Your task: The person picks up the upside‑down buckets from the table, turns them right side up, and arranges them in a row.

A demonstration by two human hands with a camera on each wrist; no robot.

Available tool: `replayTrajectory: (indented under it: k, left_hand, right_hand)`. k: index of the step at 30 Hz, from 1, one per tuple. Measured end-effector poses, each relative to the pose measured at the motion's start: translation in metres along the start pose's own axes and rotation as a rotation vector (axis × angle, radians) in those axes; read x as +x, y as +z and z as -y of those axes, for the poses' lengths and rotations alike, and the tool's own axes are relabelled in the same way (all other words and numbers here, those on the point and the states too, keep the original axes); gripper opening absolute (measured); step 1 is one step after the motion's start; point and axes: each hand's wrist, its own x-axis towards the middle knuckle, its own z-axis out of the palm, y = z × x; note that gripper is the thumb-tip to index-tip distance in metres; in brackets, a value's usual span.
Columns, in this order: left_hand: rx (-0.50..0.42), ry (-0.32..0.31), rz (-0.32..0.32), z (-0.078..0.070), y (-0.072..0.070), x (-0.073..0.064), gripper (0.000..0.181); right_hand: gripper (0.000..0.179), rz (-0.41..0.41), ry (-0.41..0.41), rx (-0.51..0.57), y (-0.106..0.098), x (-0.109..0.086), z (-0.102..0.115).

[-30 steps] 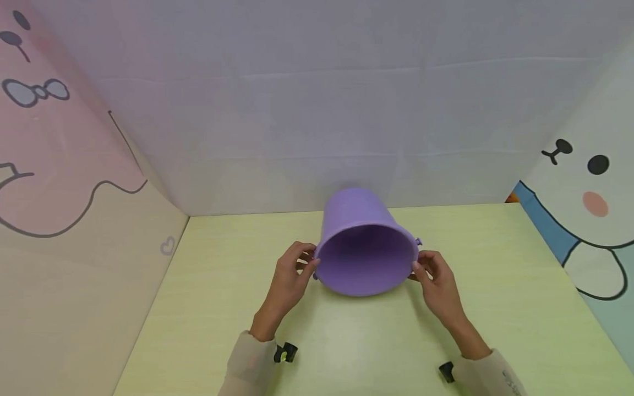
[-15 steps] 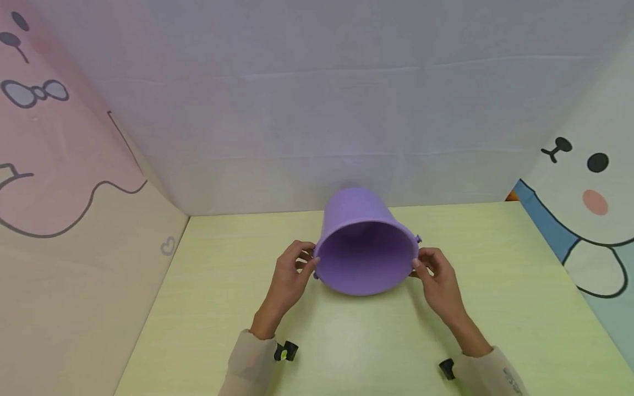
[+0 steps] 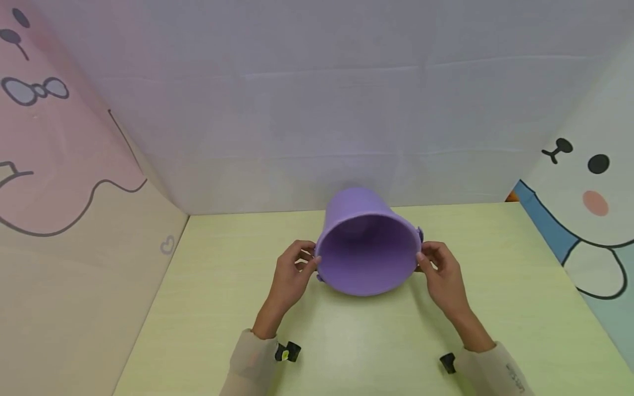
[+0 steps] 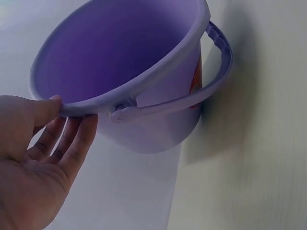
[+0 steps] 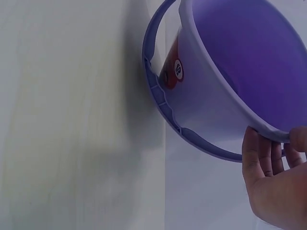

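A purple plastic bucket (image 3: 369, 256) lies tipped on its side at the middle of the table, its mouth toward me and its base by the back wall. My left hand (image 3: 292, 278) pinches the rim at the left, thumb at the lip and fingers behind it. On the opposite side my right hand (image 3: 443, 280) pinches the rim in the same way. The bucket's handle (image 4: 168, 106) hangs under the bucket on the table side, as both wrist views show. A red label (image 5: 171, 68) is on the bucket's outer wall, facing the table.
The pale yellow-green table (image 3: 223, 308) ends at a whitish back wall (image 3: 257, 137). A pink and cream cartoon panel (image 3: 59, 165) closes off the left, and another cartoon panel (image 3: 589, 231) stands on the right. Small black wrist cameras (image 3: 292, 351) sit at the sleeves.
The bucket has turned slightly in the hands, its right side rising a little and its mouth opening more toward me. The right hand has shifted slightly up and right; the left stays nearly still.
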Motion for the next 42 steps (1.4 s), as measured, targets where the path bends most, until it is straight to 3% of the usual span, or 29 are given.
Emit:
replayTrajectory:
  k: [10,21,33,42]
  left_hand:
    - [-0.011,-0.041,-0.010,-0.003,0.000,-0.003,0.023]
    - [-0.086,-0.075,-0.015,-0.004,0.001,-0.003,0.023]
    - [-0.165,-0.128,-0.050,-0.007,0.002,0.004,0.023]
    - [-0.207,-0.170,-0.058,-0.012,-0.001,0.008,0.023]
  right_hand:
    - [0.023,0.017,0.036,0.098,0.003,-0.013,-0.007]
    - [0.022,-0.005,0.002,0.033,0.000,-0.003,0.000]
    - [0.029,0.037,0.035,0.052,-0.003,-0.002,0.006]
    - [0.030,0.031,0.004,0.055,-0.002,0.004,0.010]
